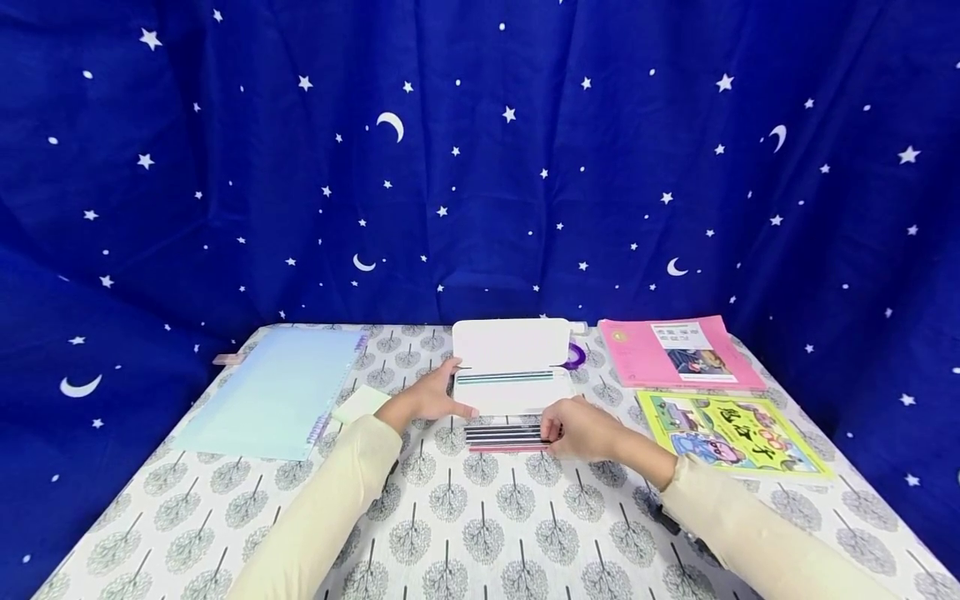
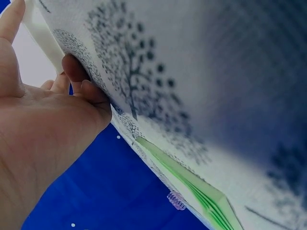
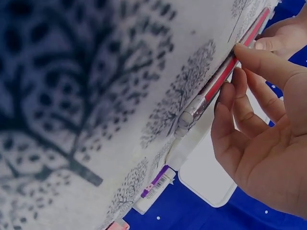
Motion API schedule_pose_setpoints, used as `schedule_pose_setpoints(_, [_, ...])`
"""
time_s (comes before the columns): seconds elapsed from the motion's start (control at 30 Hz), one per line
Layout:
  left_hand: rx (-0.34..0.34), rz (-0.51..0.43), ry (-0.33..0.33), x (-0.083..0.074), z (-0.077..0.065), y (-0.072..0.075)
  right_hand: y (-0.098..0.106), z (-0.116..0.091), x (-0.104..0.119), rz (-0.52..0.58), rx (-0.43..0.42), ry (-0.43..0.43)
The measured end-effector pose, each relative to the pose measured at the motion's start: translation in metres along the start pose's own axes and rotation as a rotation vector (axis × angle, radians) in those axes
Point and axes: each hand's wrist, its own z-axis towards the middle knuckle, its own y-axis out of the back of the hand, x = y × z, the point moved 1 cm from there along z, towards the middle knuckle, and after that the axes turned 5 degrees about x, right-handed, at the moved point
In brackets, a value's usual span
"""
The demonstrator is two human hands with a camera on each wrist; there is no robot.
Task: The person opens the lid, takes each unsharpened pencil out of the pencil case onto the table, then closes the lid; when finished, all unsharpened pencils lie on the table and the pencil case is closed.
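Observation:
A white pencil case (image 1: pixel 512 343) lies unfolded at the table's far middle, its lid toward the curtain. Inside its tray rest a few dark slim pens (image 1: pixel 506 377). My left hand (image 1: pixel 429 397) holds the case's left end, thumb by the front corner and fingers along the side. In front of the case lies a row of several dark pens (image 1: pixel 501 435), with a red pen (image 3: pixel 221 76) nearest me. My right hand (image 1: pixel 588 429) pinches at the right end of this row between thumb and fingers; how many pens it grips is hidden.
A purple ring-shaped item (image 1: pixel 575 357) sits behind the case's right side. To the right lie a pink book (image 1: pixel 637 354) and a yellow-green picture book (image 1: pixel 738 433). On the left are a light blue notebook (image 1: pixel 270 392) and a pale green note pad (image 1: pixel 362 403).

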Motion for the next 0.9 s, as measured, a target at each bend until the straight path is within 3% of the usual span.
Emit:
schedule_pose_setpoints(0.4, [-0.005, 0.000, -0.008, 0.001, 0.002, -0.001, 0.010, 0.019, -0.009, -0.013, -0.112, 0.027])
schedule_pose_setpoints(0.7, [-0.004, 0.005, -0.007, 0.000, 0.002, -0.001, 0.010, 0.039, -0.017, -0.063, -0.167, -0.008])
schedule_pose_setpoints(0.9, [-0.006, 0.000, -0.006, -0.001, 0.002, -0.001, 0.011, 0.053, -0.021, -0.108, -0.152, -0.047])
